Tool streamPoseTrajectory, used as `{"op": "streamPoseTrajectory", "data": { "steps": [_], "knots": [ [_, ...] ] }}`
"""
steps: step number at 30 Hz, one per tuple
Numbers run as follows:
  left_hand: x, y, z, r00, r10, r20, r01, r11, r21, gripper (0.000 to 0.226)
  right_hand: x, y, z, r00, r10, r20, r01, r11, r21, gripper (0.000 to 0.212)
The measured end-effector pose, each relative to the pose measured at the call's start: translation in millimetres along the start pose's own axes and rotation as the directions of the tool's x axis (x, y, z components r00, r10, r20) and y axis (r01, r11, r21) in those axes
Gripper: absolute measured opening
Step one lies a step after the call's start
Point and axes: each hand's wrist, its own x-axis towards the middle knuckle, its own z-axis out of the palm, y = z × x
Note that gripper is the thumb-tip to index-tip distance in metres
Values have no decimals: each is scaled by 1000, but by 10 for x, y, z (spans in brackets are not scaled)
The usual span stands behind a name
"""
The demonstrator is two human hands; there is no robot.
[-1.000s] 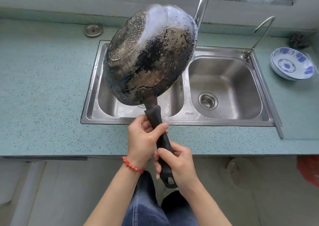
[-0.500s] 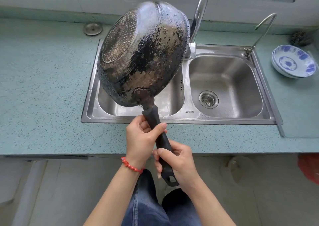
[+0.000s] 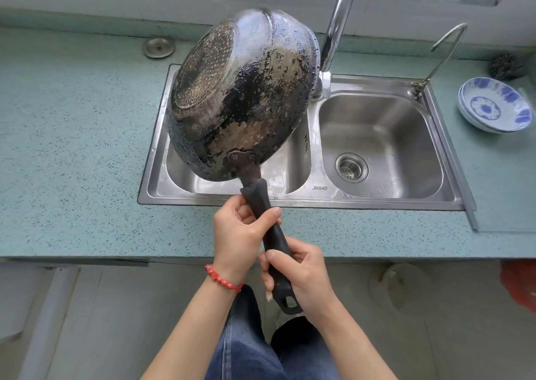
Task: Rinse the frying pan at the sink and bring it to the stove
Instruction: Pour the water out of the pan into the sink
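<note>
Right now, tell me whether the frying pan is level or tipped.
Tipped: the frying pan shows its charred underside over the sink, held by the handle in left hand and right hand.

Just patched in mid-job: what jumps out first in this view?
The frying pan, tipped bottom-up over the left basin of the sink, its scorched underside beaded with water. Both hands grip its black handle: left hand higher, right hand near the end. Blue-patterned bowls sit on the counter at right.
</note>
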Motion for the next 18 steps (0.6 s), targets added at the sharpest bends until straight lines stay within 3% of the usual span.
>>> {"op": "streamPoseTrajectory", "data": {
  "steps": [11,18],
  "knots": [
    [26,-6,18,1000,8,-7,-8,1000,2,19,26,-22,-26,1000,16,2,-16,1000,3,17],
    [43,-8,24,1000,4,27,-3,999,-37,17,30,-75,-48,999,-24,-23,22,995,-101,17]
  ]
}}
